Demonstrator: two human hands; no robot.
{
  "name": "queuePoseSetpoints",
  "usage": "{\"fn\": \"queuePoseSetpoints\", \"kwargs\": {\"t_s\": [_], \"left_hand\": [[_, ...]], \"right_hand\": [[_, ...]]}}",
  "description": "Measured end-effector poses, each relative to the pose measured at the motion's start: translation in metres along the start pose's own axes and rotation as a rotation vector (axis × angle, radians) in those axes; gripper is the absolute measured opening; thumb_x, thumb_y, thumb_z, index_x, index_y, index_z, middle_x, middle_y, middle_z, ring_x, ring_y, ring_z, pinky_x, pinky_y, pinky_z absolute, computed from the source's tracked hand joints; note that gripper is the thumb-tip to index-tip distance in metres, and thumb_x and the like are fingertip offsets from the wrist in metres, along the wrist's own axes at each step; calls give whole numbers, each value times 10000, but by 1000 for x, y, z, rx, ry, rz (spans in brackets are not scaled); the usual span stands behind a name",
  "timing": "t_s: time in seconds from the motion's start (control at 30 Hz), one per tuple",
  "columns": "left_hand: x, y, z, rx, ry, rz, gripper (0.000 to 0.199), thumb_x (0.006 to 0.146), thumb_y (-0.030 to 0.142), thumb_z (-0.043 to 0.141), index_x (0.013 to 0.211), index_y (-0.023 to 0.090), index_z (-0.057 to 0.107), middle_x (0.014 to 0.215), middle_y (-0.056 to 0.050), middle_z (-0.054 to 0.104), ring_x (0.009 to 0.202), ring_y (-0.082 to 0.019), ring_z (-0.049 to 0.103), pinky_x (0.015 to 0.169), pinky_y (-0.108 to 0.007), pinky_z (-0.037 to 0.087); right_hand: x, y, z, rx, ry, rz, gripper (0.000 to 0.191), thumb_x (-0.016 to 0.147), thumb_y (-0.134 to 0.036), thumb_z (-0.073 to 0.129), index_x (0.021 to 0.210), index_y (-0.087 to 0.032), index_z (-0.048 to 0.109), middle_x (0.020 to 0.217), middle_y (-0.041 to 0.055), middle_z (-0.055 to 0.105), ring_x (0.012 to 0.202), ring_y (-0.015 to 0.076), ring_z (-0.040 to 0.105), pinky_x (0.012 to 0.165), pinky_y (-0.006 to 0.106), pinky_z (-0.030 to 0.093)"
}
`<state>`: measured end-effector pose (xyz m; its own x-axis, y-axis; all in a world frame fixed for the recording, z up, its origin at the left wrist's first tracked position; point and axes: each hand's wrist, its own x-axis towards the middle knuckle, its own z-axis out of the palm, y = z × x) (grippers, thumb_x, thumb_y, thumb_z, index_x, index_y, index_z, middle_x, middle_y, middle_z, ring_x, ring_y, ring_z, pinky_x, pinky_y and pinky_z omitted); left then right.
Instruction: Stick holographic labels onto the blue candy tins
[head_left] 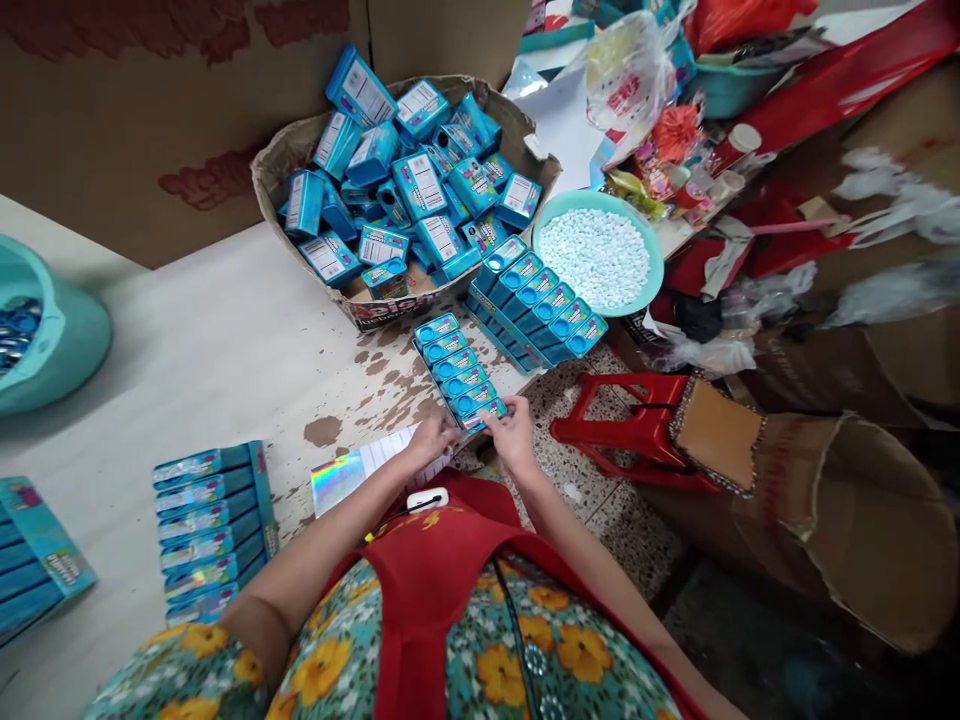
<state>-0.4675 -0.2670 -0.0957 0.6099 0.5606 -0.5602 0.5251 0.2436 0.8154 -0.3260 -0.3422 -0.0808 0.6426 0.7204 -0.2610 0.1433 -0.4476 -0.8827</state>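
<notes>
A row of small blue plastic boxes (454,368) with round recesses on top lies on the table before me. My right hand (513,436) pinches the nearest box (480,412) at its right corner, thumb on top. At the near left corner of the same row is my left hand (433,440), its fingers curled in; what they hold is hidden. Beneath my left wrist lies a sheet of shiny labels (337,486). A second row of blue boxes (551,302) stands tilted beyond, beside a pale green bowl (657,262) of small white pellets (596,255).
A cut-down carton (279,215) full of loose blue boxes stands at the back. Packed rows of boxes (214,530) lie at left, near a teal tub (71,335). Right of the table edge are a red stool (637,430), an open carton (877,530) and plastic bags.
</notes>
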Motion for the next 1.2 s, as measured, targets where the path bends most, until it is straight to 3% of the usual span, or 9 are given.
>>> {"fn": "queuePoseSetpoints", "kwargs": {"t_s": [0.13, 0.23, 0.33, 0.43, 0.57, 0.67, 0.8, 1.0, 1.2], "left_hand": [[-23, -10, -40, 311, 110, 75, 193, 806, 344, 458, 869, 181, 540, 780, -45, 635, 731, -189, 603, 678, -297, 426], [-56, -30, -81, 631, 195, -56, 321, 800, 458, 464, 921, 185, 581, 972, -105, 641, 926, -271, 574, 747, -344, 408], [-90, -52, -109, 791, 62, -259, 369, 749, 494, 519, 936, 188, 607, 999, -116, 643, 930, -297, 569, 717, -338, 401], [-113, -63, -124, 684, -55, -306, 243, 735, 357, 521, 890, 193, 610, 875, -59, 654, 807, -225, 581, 658, -278, 383], [-123, -68, -133, 419, 31, -272, 186, 710, 300, 491, 774, 173, 610, 676, 2, 598, 663, -158, 531, 592, -242, 361], [-121, -74, -135, 241, 131, -232, 222, 710, 339, 478, 731, 159, 606, 601, 20, 551, 603, -134, 489, 568, -235, 356], [-116, -87, -132, 118, 276, -212, 227, 655, 350, 542, 748, 151, 598, 611, 21, 555, 583, -119, 481, 561, -230, 366], [-109, -96, -131, 88, 374, -209, 200, 641, 321, 565, 748, 152, 575, 614, 20, 550, 555, -108, 480, 527, -216, 353], [-105, -85, -134, 285, 364, -216, 174, 709, 288, 534, 798, 160, 610, 667, -4, 599, 637, -148, 545, 608, -255, 407]], "right_hand": [[6, -4, -14, -175, -12, -29, 255, 801, -344, 515, 988, -173, 488, 854, 51, 583, 630, 164, 557, 617, 323, 500], [4, -19, -25, -288, 38, -127, 264, 870, -332, 409, 1026, -155, 527, 969, 108, 598, 828, 212, 585, 768, 387, 488], [-10, -46, -22, -412, 183, -358, 315, 876, -335, 459, 1133, -160, 516, 1180, 149, 523, 1110, 255, 481, 967, 459, 375], [-29, -69, 6, -384, 6, -554, 283, 879, -294, 495, 1139, -189, 535, 1183, 125, 530, 1152, 250, 455, 1005, 447, 348], [-50, -74, 68, -307, -611, -659, 269, 886, -221, 485, 1143, -212, 563, 1097, 86, 581, 1058, 205, 525, 931, 361, 434], [-57, -61, 110, -482, -843, -732, 360, 851, -220, 547, 1211, -214, 535, 1191, 103, 540, 1116, 228, 481, 944, 385, 427], [-65, -49, 132, -681, -929, -825, 477, 822, -224, 591, 1284, -225, 472, 1253, 116, 518, 1131, 280, 452, 912, 439, 433], [-71, -53, 122, -685, -1001, -922, 413, 781, -153, 625, 1178, -237, 546, 1383, 101, 433, 1199, 287, 416, 921, 437, 412], [-63, -64, 124, -407, -877, -658, 65, 786, -158, 626, 743, -193, 591, 803, 27, 632, 818, 171, 566, 747, 287, 437]]}}
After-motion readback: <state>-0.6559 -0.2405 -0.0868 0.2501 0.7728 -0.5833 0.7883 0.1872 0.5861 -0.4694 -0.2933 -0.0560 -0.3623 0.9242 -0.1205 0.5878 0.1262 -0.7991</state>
